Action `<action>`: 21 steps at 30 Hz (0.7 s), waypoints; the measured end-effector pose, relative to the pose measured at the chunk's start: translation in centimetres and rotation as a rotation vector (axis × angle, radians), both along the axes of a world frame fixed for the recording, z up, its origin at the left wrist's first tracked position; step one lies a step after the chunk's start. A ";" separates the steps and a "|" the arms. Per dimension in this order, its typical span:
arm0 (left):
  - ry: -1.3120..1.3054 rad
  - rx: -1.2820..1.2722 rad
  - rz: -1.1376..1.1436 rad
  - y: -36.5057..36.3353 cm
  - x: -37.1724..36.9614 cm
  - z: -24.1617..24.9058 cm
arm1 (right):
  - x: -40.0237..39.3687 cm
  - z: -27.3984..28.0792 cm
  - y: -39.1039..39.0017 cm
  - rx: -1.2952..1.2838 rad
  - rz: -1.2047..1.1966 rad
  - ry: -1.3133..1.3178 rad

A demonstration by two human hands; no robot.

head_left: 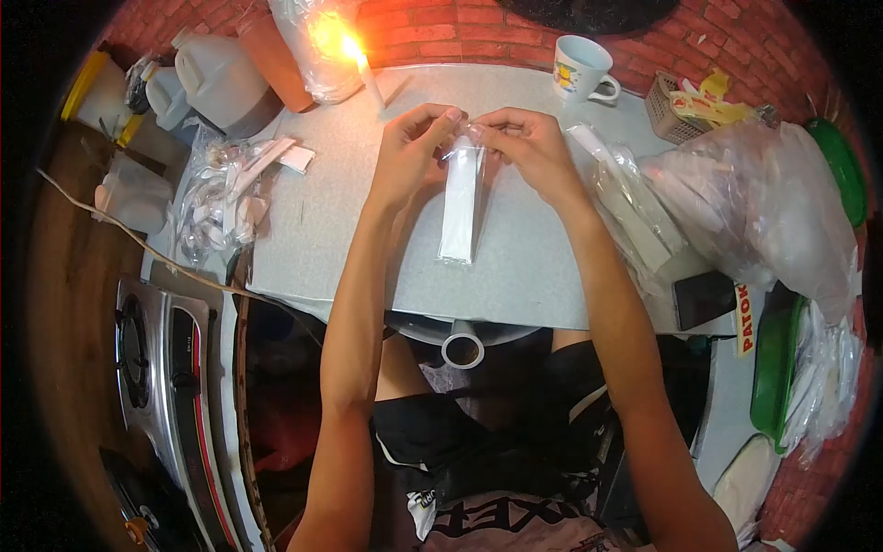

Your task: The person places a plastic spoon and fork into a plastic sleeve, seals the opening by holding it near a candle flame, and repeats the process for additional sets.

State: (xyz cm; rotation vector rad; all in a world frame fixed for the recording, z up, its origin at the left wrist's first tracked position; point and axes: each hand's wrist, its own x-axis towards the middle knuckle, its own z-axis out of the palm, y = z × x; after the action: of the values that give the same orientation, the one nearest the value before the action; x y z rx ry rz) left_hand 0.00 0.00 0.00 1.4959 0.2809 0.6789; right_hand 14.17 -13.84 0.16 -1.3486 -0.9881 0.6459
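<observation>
My left hand [418, 147] and my right hand [526, 145] pinch the top of a clear plastic sleeve [462, 198] from either side, fingers closed on its gathered film. Inside it sits a folded white strip, like a napkin; a rounded white end shows near the top. The packet hangs toward me over the grey table [322, 221]. Beyond my left hand, a lit candle [371, 85] stands upright with a bright flame. To the left lies a heap of similar white packets [225, 198]. Right of my right hand are long clear sleeves with white contents [630, 198].
A cup [582, 69] and a small basket [670, 106] stand at the back. Large plastic bags [736, 189] and a dark phone-like slab [705, 301] are on the right. Jugs [225, 83] stand back left, a gas stove [166, 368] front left. A thin stick [138, 239] crosses the left side.
</observation>
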 end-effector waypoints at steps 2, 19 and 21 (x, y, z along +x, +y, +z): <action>0.114 0.044 0.008 0.4 -0.1 -0.1 | -0.2 -0.2 0.1 0.020 -0.022 0.002; 0.460 0.299 0.042 -1.0 -3.0 0.9 | -1.0 -2.4 1.9 0.111 -0.148 0.150; 0.453 0.469 0.166 0.6 -5.0 0.8 | -1.3 -2.1 1.9 0.097 -0.146 0.132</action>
State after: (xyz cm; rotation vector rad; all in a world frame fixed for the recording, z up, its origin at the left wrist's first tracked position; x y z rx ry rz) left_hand -5.03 0.60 0.83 2.0929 0.6290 0.5503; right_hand 12.85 -11.95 -1.92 -1.2633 -0.7978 0.5621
